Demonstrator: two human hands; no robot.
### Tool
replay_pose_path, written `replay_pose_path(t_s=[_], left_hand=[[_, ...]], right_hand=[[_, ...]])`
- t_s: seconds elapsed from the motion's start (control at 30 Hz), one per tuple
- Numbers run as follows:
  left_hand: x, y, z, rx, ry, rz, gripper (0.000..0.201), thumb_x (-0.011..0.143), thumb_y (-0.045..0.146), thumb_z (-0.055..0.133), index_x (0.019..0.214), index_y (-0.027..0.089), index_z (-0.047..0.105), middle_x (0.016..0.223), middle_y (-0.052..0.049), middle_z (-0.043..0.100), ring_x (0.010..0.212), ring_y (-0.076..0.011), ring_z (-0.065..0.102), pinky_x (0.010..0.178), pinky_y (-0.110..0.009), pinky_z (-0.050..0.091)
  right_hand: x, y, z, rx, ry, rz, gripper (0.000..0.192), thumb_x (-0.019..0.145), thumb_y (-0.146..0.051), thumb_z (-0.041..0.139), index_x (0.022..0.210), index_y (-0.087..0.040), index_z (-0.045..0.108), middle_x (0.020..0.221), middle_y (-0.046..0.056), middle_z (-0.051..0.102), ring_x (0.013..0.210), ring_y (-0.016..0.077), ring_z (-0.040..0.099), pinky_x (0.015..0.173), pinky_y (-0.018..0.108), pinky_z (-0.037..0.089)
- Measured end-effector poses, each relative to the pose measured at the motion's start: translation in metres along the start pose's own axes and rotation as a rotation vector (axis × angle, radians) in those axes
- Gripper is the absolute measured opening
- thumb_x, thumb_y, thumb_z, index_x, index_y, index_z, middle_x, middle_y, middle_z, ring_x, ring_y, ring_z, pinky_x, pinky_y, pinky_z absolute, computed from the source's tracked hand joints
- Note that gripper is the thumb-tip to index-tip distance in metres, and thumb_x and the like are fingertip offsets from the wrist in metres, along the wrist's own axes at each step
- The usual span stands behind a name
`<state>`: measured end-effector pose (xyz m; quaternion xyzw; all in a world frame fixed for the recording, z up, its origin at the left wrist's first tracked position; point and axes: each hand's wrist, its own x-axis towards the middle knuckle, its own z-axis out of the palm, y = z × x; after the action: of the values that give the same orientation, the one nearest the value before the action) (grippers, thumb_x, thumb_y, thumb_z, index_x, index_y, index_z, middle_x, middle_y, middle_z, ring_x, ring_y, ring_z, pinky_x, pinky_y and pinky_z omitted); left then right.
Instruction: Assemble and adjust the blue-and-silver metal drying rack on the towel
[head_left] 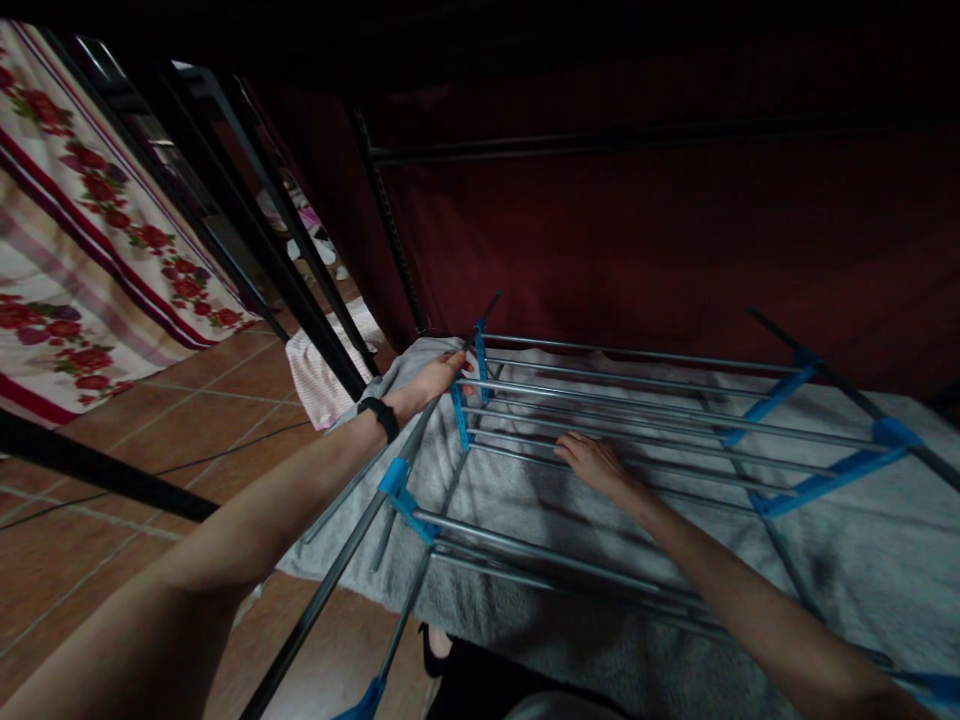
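Note:
A metal drying rack (pixel 637 410) with grey rods and blue plastic joints stands in front of me. Beneath its rods lies a grey towel (pixel 840 560). My left hand (pixel 435 378), with a black band on the wrist, rests at the rack's far left corner, its fingers on the towel's edge beside a blue joint (pixel 480 345). My right hand (pixel 596 463) lies flat among the middle rods, fingers spread, touching a rod and the towel below. Neither hand visibly grips anything.
A dark red curtain (pixel 675 230) hangs behind the rack. Black metal frame bars (pixel 247 230) slant at the left. A floral sheet (pixel 90 250) hangs at the far left. A pink-white cloth (pixel 319 375) lies on the brown tiled floor (pixel 150 430).

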<state>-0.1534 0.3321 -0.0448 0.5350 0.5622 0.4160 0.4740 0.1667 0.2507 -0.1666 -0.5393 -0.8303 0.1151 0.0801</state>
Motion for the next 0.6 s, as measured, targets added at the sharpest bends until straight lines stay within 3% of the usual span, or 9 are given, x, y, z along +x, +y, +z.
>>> replay_pose_path(t_s=[0.3,0.6], left_hand=[[0.0014,0.0011,0.0015,-0.04,-0.01,-0.036,0.032,0.091,0.052,0.06,0.087,0.021,0.067,0.076,-0.003,0.069,0.056,-0.0165,0.067,0.048,-0.026,0.049],[-0.004,0.005,0.0027,-0.008,-0.011,-0.037,0.033,0.093,0.052,0.057,0.092,0.021,0.069,0.068,-0.002,0.068,0.052,-0.0169,0.064,0.048,-0.026,0.047]], right_hand=[[-0.0037,-0.0051,-0.0069,-0.038,-0.011,-0.007,0.029,0.107,-0.035,0.037,0.111,-0.024,0.064,0.115,0.005,0.069,0.102,0.0188,0.065,0.077,0.028,0.043],[0.0002,-0.0051,-0.0056,-0.062,-0.024,-0.018,0.032,0.107,-0.033,0.035,0.108,-0.022,0.065,0.113,0.007,0.07,0.103,0.0203,0.066,0.079,0.028,0.044]])
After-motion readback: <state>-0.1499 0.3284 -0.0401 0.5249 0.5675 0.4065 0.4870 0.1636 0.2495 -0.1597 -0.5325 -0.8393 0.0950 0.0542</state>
